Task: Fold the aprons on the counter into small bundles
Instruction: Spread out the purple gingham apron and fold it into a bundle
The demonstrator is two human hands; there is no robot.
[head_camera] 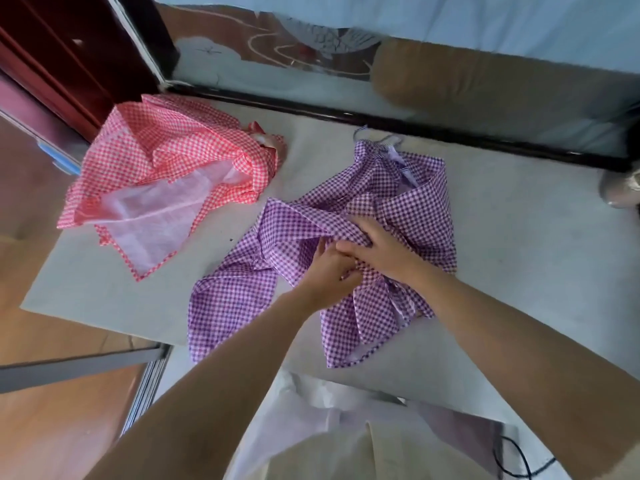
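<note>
A purple checked apron (412, 199) lies crumpled in the middle of the pale grey counter (519, 237). Both my hands are in its centre. My left hand (327, 271) has its fingers tucked into a fold of the purple cloth. My right hand (377, 249) lies just above it and grips a bunched ridge of the same apron. A red checked apron (166, 157) sits in a loose heap at the counter's far left, its white underside turned up, with neither hand near it.
A dark rail (346, 116) runs along the counter's far edge, with a brown cushion (485, 81) behind it. The counter's left edge drops to a wooden floor (52, 427). A grey object (620, 188) stands at the right edge.
</note>
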